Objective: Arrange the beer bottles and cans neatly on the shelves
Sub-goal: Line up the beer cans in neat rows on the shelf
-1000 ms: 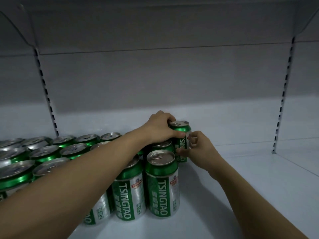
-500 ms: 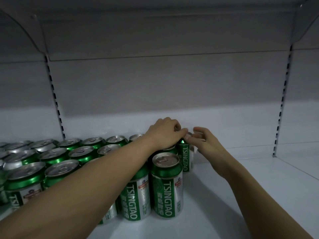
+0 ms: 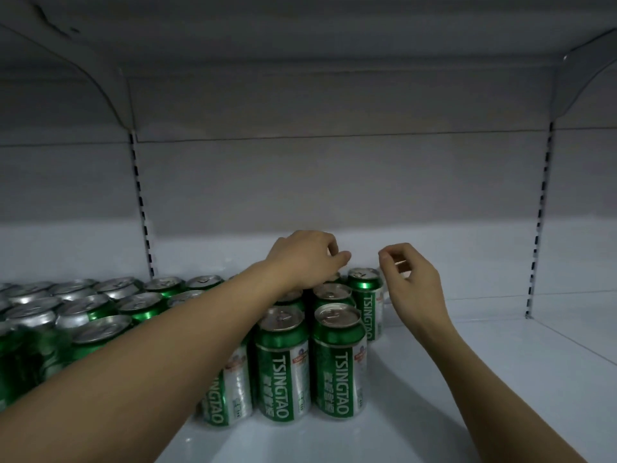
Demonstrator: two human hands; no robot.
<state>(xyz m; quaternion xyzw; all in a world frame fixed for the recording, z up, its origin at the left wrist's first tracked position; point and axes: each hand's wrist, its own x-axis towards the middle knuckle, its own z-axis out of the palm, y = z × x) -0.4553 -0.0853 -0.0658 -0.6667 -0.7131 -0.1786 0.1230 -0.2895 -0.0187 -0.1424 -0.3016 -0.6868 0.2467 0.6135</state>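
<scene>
Both hands hover just above the back of the can block on the shelf [image 3: 467,379], holding nothing. The left hand [image 3: 305,259] hangs with loosely curled fingers over the rear cans; the right hand [image 3: 412,279] is also loosely curled, beside the rearmost can [image 3: 365,295], which stands upright at the right end of the back row, label facing out. The placing step looks finished. Next likely comes fetching another can and setting it beside this one, flush with the front can [image 3: 339,359].
</scene>
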